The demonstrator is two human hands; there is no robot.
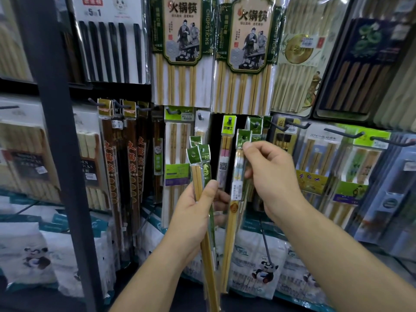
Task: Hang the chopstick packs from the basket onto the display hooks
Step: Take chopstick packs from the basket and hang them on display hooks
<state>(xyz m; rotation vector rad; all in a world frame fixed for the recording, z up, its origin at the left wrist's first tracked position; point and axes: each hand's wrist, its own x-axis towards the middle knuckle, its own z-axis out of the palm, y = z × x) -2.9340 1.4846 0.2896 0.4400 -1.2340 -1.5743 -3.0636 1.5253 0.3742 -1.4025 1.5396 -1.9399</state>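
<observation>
Fingers of my left hand curl round a bundle of three green-headed chopstick packs right of a dark upright that hides part of the display, while my right hand pinches the header of one more pack just below a hook holding matching packs.

Left hand grips a bundle of packs, left of the right hand. Right hand pinches a single pack at its top, just below a hook. Bigger packs hang above, bags stand below, post far left.
</observation>
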